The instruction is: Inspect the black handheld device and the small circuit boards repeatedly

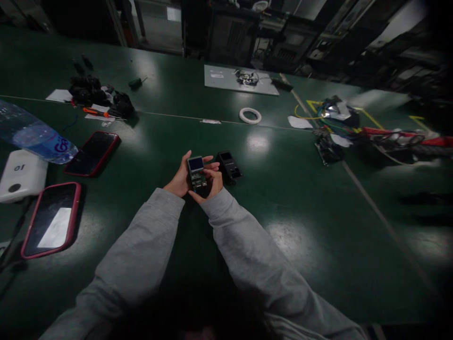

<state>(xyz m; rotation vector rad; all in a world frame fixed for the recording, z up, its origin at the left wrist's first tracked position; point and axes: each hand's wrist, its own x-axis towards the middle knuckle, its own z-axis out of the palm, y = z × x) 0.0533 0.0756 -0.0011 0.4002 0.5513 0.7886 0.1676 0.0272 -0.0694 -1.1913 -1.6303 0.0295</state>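
Observation:
Between both hands I hold a small circuit board with a screen [197, 171] above the middle of the green table. Its dark display faces up, and bare green electronics show below the display. My left hand [180, 178] is closed around the board's left side, with fingertips reaching past its far edge. My right hand [213, 182] grips the right side and lower end, its thumb near the bottom. Just right of my hands lies a black plastic casing [230, 166] with a rectangular window and cutouts, on the tabletop. Fingers cover part of the board's edges.
At left are two red-cased phones [51, 217], a water bottle [38, 134] and a white box [23, 174]. Farther back lie black cables [88, 92], a screwdriver [136, 83], a tape roll [250, 115] and a white panel [222, 84]. Wires [332, 115] clutter the right.

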